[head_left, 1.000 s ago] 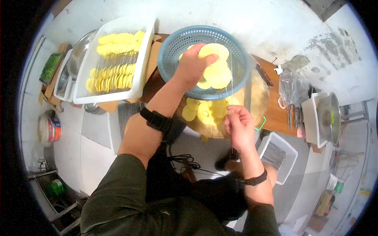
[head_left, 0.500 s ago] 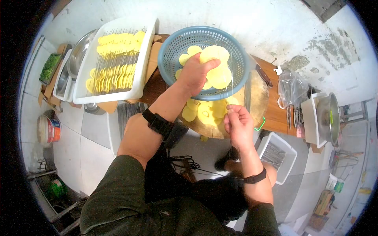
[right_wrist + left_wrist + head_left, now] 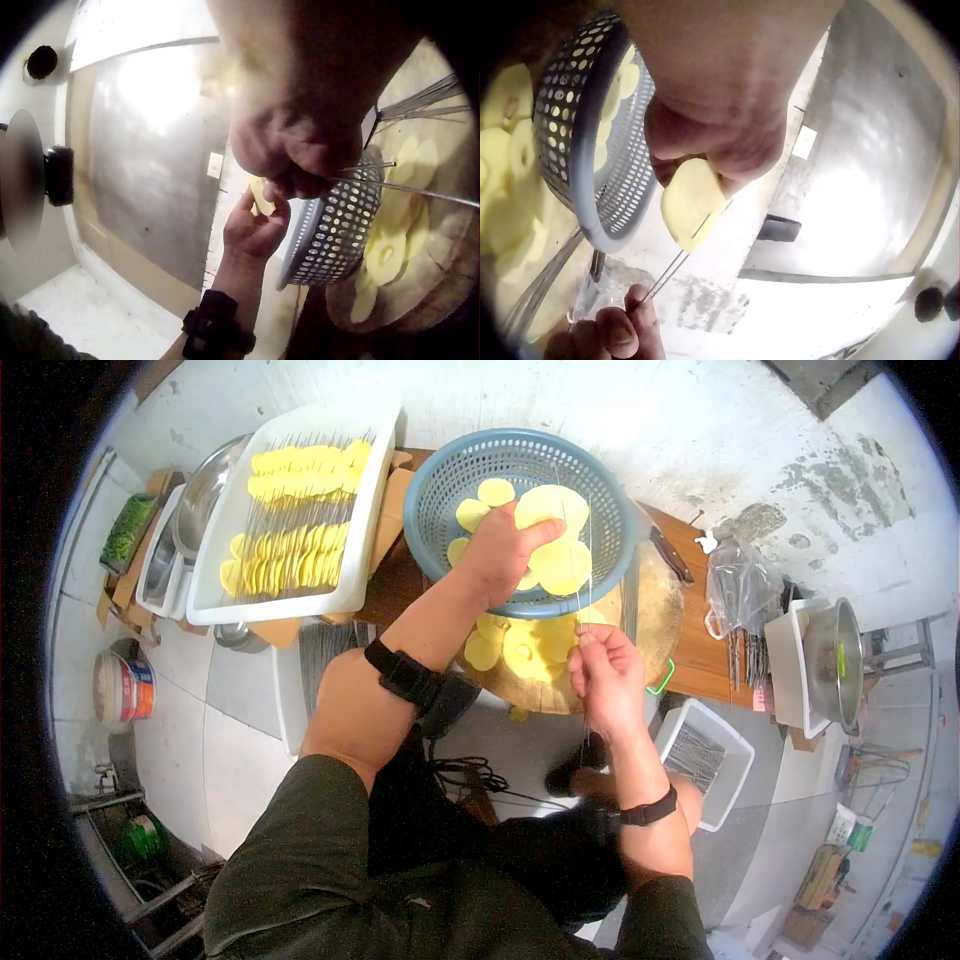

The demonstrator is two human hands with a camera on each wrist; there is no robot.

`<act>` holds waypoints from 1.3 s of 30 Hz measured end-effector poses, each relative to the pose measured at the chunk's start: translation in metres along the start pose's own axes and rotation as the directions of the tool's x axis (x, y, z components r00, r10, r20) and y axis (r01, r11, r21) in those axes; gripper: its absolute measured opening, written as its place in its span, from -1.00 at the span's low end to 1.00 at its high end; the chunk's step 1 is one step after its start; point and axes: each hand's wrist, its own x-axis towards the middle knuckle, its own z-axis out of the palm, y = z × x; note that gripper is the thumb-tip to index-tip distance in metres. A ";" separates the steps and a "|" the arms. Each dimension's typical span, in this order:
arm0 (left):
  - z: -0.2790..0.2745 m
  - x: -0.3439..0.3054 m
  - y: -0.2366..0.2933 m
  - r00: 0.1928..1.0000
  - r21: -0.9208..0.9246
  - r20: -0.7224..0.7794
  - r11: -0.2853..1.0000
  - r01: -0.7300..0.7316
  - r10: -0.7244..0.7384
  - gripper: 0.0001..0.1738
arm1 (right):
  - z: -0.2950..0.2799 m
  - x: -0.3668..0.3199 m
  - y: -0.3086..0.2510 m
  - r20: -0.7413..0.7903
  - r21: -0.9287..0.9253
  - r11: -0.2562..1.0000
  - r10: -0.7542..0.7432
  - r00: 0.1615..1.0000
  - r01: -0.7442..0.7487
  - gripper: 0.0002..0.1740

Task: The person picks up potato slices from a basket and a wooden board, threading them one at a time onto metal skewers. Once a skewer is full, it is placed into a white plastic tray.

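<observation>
1. Left hand (image 3: 497, 552) grips yellow slices (image 3: 560, 567) over the basket's (image 3: 525, 436) near-right edge.
2. Right hand (image 3: 612, 675) pinches skewers (image 3: 663, 276) piercing one.
3. A crooked push could tear slices; a loosened grip could drop them.

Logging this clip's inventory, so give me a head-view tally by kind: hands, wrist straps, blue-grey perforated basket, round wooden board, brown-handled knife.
Hands: 2 (left hand, right hand)
Wrist straps: 2 (left strap, right strap)
Blue-grey basket: 1
Round wooden board: 1
Brown-handled knife: 1
Total: 7
</observation>
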 end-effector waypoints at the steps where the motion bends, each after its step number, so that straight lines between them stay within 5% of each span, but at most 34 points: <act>1: -0.001 0.002 -0.003 1.000 0.017 -0.016 1.000 -0.007 0.007 -0.61 | 0.000 0.000 0.000 0.000 0.000 1.000 -0.001 1.000 0.001 -0.85; 6: 0.000 0.008 -0.020 0.990 0.241 -0.120 0.970 -0.043 0.073 -0.50 | -0.006 0.007 0.011 -0.062 -0.126 0.985 -0.127 0.990 0.118 -0.84; 8: -0.002 0.010 -0.040 0.899 0.591 -0.190 0.777 -0.215 0.394 -0.66 | -0.006 0.007 0.014 -0.092 -0.192 0.967 -0.189 0.978 0.169 -0.83; 9: 0.003 0.007 -0.034 0.903 0.592 -0.180 0.776 -0.218 0.391 -0.66 | -0.006 0.007 0.016 -0.111 -0.262 0.941 -0.248 0.962 0.213 -0.82; 11: 0.014 -0.004 -0.014 0.996 0.365 -0.057 0.927 0.084 -0.068 -0.52 | -0.006 0.007 0.017 -0.113 -0.330 0.918 -0.268 0.957 0.218 -0.81; 15: 0.014 -0.006 -0.015 0.996 0.360 0.057 0.932 0.043 -0.069 -0.62 | -0.005 0.008 0.022 -0.088 -0.390 0.892 -0.282 0.955 0.228 -0.81; 17: 0.010 0.000 -0.029 0.996 0.047 0.082 0.998 0.027 -0.031 -0.70 | -0.004 0.007 0.020 -0.068 -0.377 0.898 -0.270 0.961 0.225 -0.82; 18: 0.013 -0.001 -0.026 0.996 0.048 0.082 0.998 0.028 -0.032 -0.70 | -0.002 0.005 0.016 -0.071 -0.356 0.913 -0.240 0.968 0.200 -0.81; 23: 0.002 0.007 -0.023 0.986 0.036 -0.152 0.996 0.081 -0.074 -0.74 | -0.013 0.009 0.024 -0.139 -0.322 0.924 -0.259 0.956 0.203 -0.78; 25: -0.002 0.009 -0.013 0.989 -0.003 -0.138 0.999 0.045 -0.045 -0.73 | -0.022 0.010 0.029 -0.130 -0.522 0.805 -0.401 0.907 0.281 -0.77; 28: -0.009 0.013 -0.005 0.992 -0.053 -0.128 0.999 -0.002 -0.005 -0.71 | -0.025 0.005 0.032 -0.086 -0.660 0.708 -0.402 0.912 0.250 -0.77; 39: -0.011 0.015 0.007 0.989 -0.120 -0.145 0.991 -0.058 0.040 -0.70 | -0.012 -0.015 0.017 0.046 -0.773 0.531 -0.499 0.865 0.347 -0.76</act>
